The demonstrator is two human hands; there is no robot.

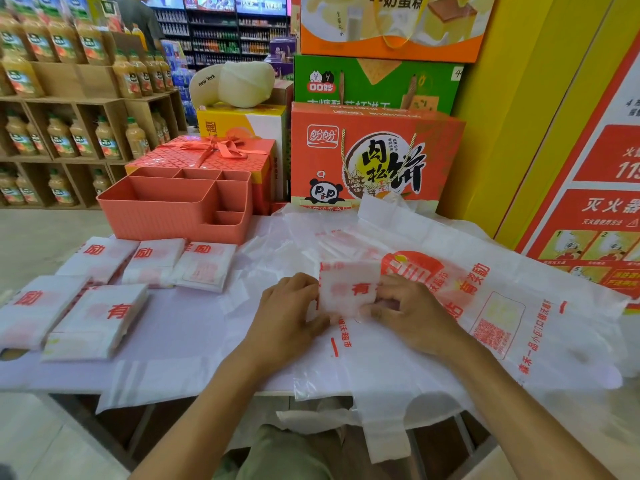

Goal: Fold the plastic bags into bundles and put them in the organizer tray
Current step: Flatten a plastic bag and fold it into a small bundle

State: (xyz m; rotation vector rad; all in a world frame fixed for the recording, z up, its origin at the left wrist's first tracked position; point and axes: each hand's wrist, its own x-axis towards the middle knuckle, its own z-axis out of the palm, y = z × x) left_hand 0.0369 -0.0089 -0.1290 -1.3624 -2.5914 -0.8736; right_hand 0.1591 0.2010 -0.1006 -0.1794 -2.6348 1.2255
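Folding looks nearly finished, left hand and right hand each pinching the bundle in a closed grip, which next needs carrying far-left to the tray.

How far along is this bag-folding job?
Done: five folded bundles lie on the table. In hand: left hand and right hand grip a sixth bundle. Left: flat plastic bags spread beneath, and no bundle shows in the organizer tray yet.

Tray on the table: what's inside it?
Nothing shows inside the tray: its compartments look bare. The bundles lie in front of it. Its near wall hides the big compartment's bottom.
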